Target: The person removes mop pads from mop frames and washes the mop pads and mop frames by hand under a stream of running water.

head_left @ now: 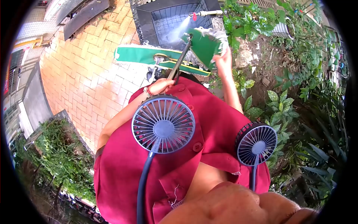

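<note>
My left hand (162, 86), with a red band at the wrist, is closed around a metal pole (181, 59). The pole runs up to a green flat mop pad (205, 47) with a whitish, ragged fringe. My right hand (223, 63) grips this pad's right edge. A second, long green mop head (136, 55) lies crosswise at the basin's near edge, with a metal joint at its middle. Water sprays from a tap (209, 13) with a red handle into a dark-rimmed tiled basin (149, 23), close to the raised pad.
Brick paving (85, 74) spreads out on the left. Leafy plants (278, 104) and soil lie on the right. Two small round fans (163, 128) (258, 145) on bendable stems stand in front of my red shirt (123, 171). A dark panel (85, 18) is at the upper left.
</note>
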A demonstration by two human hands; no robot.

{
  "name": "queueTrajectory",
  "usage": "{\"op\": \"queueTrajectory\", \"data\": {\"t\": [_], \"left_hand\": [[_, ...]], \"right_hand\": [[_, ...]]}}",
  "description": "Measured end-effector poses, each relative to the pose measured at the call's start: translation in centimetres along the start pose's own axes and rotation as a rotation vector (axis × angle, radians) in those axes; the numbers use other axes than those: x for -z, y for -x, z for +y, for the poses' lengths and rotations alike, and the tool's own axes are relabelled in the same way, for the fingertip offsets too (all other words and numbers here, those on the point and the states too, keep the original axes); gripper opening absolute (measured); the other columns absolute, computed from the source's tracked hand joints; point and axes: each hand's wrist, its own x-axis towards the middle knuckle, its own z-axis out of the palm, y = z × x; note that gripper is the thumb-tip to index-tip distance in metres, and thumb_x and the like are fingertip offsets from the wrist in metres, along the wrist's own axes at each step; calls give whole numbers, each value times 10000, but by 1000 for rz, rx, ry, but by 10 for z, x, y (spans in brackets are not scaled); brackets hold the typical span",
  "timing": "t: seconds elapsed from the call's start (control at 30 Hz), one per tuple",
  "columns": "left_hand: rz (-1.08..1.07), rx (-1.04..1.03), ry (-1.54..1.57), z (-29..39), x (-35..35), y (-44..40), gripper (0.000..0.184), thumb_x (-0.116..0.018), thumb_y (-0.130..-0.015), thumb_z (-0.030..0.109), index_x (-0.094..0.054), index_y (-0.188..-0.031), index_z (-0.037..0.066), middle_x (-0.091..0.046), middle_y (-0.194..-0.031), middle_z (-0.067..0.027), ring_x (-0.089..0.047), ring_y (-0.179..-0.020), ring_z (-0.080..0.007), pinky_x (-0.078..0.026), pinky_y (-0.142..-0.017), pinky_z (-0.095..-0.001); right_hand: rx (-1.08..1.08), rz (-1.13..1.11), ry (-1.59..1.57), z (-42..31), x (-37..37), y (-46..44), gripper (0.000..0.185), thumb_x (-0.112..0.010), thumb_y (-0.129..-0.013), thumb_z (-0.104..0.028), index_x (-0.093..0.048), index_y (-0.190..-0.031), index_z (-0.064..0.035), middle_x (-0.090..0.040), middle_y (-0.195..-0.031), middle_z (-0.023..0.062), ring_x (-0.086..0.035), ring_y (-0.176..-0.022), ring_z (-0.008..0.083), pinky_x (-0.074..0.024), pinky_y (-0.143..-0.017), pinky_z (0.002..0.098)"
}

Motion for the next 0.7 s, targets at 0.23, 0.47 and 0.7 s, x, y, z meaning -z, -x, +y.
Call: {"op": "queueTrajectory", "data": {"t": [0.23,0.47,0.7], "left_hand": [[-128,209,325,-1,26,4,204,-602,-835,211,-504,-682,119,-531,-566,25,-511,-480,-61,-405,-437,-180],[-98,160,187,4,34,15,180,-551,-853,173,-450,-718,111,-436,-591,40,-410,-464,-55,-335,-397,-203],[-69,114,242,11,31,-1,147,-573,-846,147,-432,-839,111,-449,-632,22,-407,-485,-64,-335,-404,-214]], "right_hand": [[92,-134,644,59,-40,32,487,-481,-661,56,-430,-1136,-40,-574,-951,176,-579,-896,285,-443,-796,335],[224,-247,794,41,-55,8,493,-517,-635,7,-505,-1116,-100,-586,-878,197,-546,-853,383,-439,-767,446],[135,-515,812,-24,-61,-92,488,-475,-684,96,-584,-1087,-158,-651,-933,34,-602,-873,136,-486,-776,291]]}}
